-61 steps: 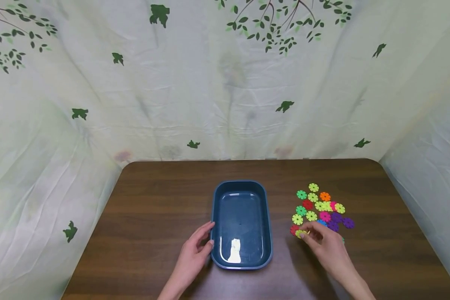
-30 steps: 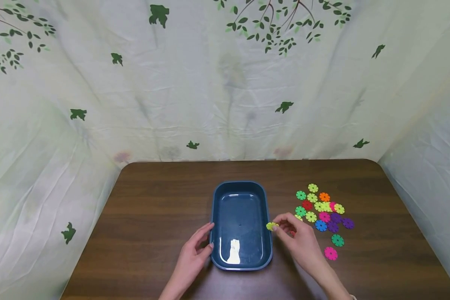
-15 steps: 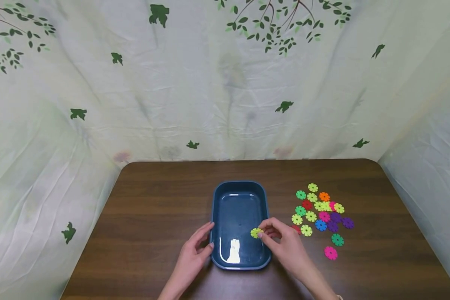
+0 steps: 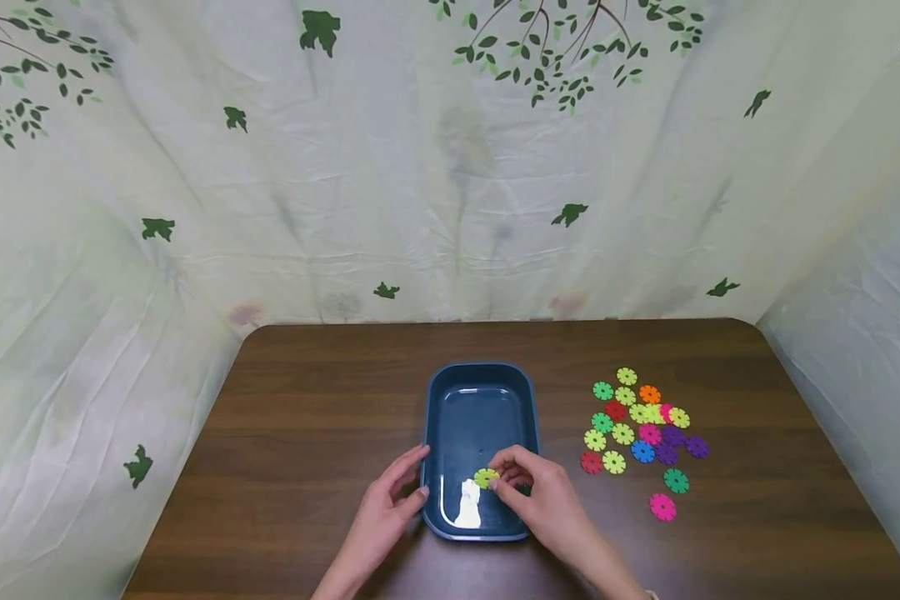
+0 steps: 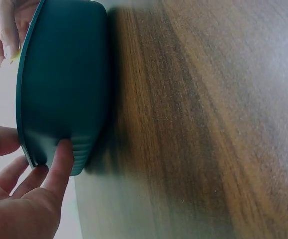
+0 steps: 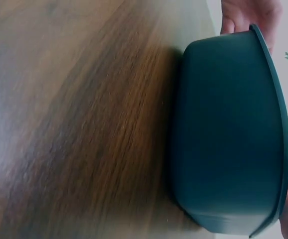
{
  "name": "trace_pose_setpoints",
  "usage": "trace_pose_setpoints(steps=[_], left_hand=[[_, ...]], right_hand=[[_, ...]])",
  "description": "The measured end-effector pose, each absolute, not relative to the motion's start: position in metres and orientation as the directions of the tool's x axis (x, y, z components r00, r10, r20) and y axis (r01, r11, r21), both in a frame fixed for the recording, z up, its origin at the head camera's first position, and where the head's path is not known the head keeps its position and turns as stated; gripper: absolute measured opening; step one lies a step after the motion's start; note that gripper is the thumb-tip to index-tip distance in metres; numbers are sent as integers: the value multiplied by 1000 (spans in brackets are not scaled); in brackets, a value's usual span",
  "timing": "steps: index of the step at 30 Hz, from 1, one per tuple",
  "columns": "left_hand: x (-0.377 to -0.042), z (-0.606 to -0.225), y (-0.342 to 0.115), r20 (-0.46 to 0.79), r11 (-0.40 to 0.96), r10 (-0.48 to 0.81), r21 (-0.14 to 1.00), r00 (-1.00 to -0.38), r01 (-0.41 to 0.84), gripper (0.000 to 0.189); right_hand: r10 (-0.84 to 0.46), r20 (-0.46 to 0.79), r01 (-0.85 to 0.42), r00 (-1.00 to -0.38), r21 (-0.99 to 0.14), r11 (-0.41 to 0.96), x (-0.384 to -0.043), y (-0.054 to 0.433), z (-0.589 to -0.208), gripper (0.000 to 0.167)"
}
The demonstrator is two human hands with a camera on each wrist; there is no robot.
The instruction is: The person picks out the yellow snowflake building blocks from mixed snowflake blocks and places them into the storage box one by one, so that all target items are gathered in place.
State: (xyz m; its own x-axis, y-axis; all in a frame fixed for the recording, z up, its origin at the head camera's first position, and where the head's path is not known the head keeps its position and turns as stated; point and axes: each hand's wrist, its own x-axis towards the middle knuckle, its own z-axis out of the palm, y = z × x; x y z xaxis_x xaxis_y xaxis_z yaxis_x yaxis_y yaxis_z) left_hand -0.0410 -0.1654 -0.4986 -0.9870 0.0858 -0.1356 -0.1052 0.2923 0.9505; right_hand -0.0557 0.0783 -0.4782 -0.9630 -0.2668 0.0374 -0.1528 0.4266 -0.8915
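A blue rectangular tray (image 4: 483, 425) stands mid-table. My left hand (image 4: 382, 504) rests at its left side, thumb and fingertips touching the rim and outer wall; in the left wrist view, fairly straight fingers (image 5: 59, 172) lie against that wall. Over the tray's lower half, my right hand (image 4: 543, 500) pinches a yellow notched plastic disc (image 4: 484, 478) between thumb and fingers. In the right wrist view the tray's wall (image 6: 228, 134) hides most of that hand, with a bit of yellow at the fingertip. No other disc shows in the visible part of the tray.
Right of the tray, a loose group of notched discs lies on the brown table (image 4: 330, 400), among them a blue disc (image 4: 642, 452), an orange disc (image 4: 649, 394) and several yellow ones. A pink disc (image 4: 662, 507) lies nearest the front. A leaf-patterned cloth (image 4: 450, 192) hangs behind.
My right hand has picked the yellow disc from the group, carried it left across the tray's right rim and over its inside. The left hand has stayed at the tray's side.
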Motion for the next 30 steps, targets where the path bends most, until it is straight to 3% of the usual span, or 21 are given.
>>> trace_pose_setpoints(steps=[14,30], left_hand=[[-40,-500,-166,-133,260,86,960,-987,-106,51],[-39,-500,-164,-117,278,64,956,-991,-95,51]], right_hand=[[-430,29,-221,-902,-888,404,-64,66,-484,15],[-495,-5,-258,-869,-848,462,-83,51,-493,14]])
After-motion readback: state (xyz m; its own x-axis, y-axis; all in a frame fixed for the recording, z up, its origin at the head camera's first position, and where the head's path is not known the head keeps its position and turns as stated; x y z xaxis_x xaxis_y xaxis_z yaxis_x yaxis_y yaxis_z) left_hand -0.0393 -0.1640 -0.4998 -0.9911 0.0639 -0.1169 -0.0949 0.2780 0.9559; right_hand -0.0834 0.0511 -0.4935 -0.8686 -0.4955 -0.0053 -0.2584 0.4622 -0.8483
